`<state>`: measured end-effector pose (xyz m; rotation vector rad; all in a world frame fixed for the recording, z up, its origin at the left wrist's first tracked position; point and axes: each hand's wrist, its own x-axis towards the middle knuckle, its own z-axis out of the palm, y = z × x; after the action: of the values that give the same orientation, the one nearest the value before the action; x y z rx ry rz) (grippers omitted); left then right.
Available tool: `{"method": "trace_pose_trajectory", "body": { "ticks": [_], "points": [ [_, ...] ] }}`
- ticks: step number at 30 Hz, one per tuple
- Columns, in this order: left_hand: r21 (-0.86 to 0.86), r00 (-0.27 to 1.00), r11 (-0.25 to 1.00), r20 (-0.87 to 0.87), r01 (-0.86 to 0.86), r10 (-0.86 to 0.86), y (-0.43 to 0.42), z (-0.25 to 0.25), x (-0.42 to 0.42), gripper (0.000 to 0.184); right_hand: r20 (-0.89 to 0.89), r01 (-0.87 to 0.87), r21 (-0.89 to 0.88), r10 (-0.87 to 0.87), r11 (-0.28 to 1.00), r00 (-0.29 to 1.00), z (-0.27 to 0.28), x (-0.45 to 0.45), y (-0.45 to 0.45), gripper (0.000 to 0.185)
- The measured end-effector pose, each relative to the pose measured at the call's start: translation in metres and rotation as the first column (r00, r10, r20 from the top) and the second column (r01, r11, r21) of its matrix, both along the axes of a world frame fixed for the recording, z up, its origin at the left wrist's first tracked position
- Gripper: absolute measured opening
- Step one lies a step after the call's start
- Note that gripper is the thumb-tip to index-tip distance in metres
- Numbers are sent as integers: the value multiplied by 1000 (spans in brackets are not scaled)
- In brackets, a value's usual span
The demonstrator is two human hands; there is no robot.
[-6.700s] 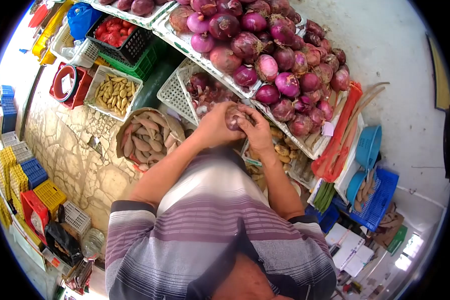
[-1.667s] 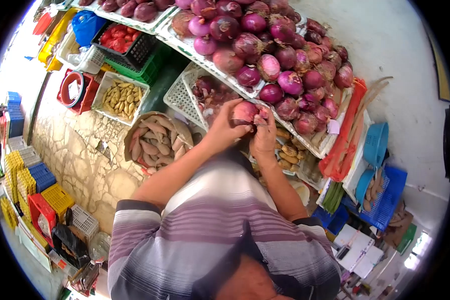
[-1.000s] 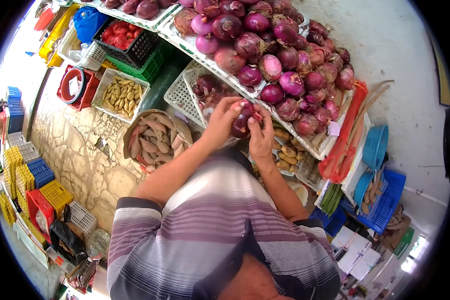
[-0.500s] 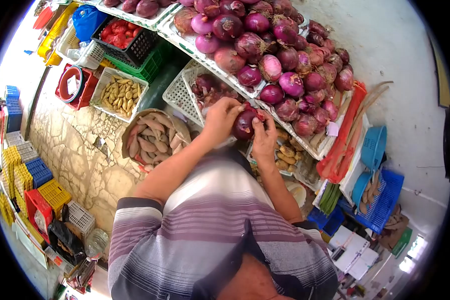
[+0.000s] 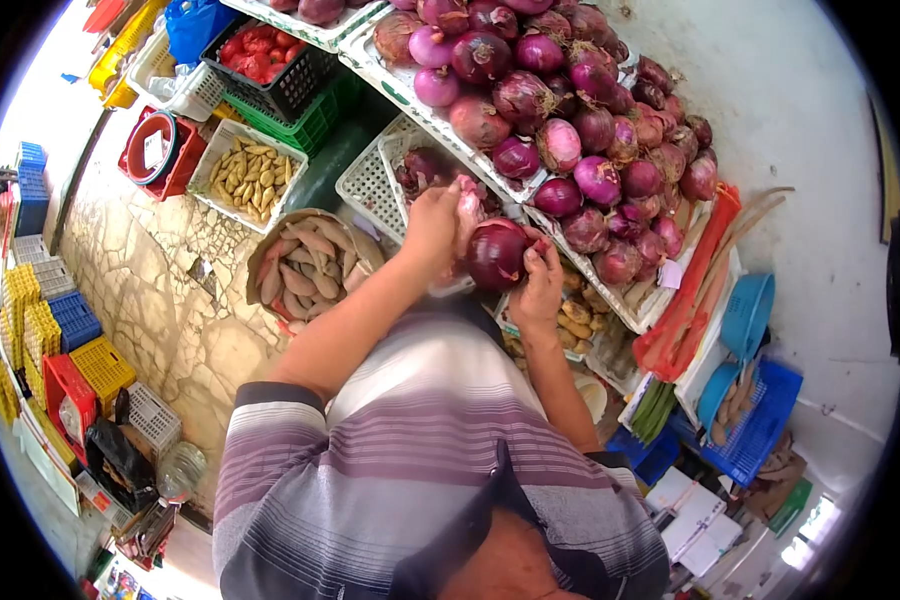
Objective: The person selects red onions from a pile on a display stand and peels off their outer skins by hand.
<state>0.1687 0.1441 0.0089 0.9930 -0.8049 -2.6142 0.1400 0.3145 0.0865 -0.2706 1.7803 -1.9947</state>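
Observation:
My right hand [image 5: 538, 284] is closed around the side of a glossy dark-red onion [image 5: 496, 256] in front of my chest. A pale pink piece of papery onion skin [image 5: 466, 212] is pinched in my left hand [image 5: 432, 232], just left of the onion; whether the skin is still attached, I cannot tell. Behind my left hand stands a white crate [image 5: 400, 150] with onions and loose skins in it. A large pile of red onions [image 5: 570, 110] lies on white trays beyond my hands.
Sweet potatoes fill a round sack [image 5: 312, 262] at left, near a white crate of yellowish tubers [image 5: 247, 178]. Red netting [image 5: 692, 290] hangs over the tray's right end. Blue baskets [image 5: 748, 314] stand at right. Stacked colored crates [image 5: 70, 325] line the far left.
My left hand has drawn left and away from the onion, with a strip of skin in its fingers. The onion now shows more smooth surface. The whole view has shifted slightly.

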Motion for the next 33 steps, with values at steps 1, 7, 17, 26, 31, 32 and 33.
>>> {"method": "trace_pose_trajectory", "body": {
  "ticks": [1, 7, 17, 26, 31, 32, 33],
  "points": [
    [76, 1000, 997, -19, -15, 17, -1, -7, -1, 21, -4, 6, -16, -6, 1000, 1000, -5, -2, 1, 39],
    [366, 967, 895, 94, -255, 237, 11, -18, -16, 32, 195, 57, -255, -6, 965, 981, -20, -8, 8, 38],
    [-480, 937, 818, 291, 317, -193, -8, -26, -6, 51, 170, 107, -205, -72, 973, 983, -24, -12, 12, 38],
    [138, 893, 908, -289, 395, -344, 25, 47, 30, 60, -152, 114, 104, -98, 988, 984, -26, -13, 9, 38],
    [23, 921, 944, -226, 330, -316, 28, 36, 22, 44, 88, 153, -33, -149, 988, 985, -21, -12, 0, 33],
    [95, 922, 943, -263, 320, -286, 28, 35, 24, 42, 184, 172, -117, -148, 978, 972, -16, -13, -2, 32],
    [163, 921, 937, -297, 309, -253, 26, 34, 24, 40, 277, 196, -203, -136, 959, 951, -12, -14, -6, 32]
  ]
}}
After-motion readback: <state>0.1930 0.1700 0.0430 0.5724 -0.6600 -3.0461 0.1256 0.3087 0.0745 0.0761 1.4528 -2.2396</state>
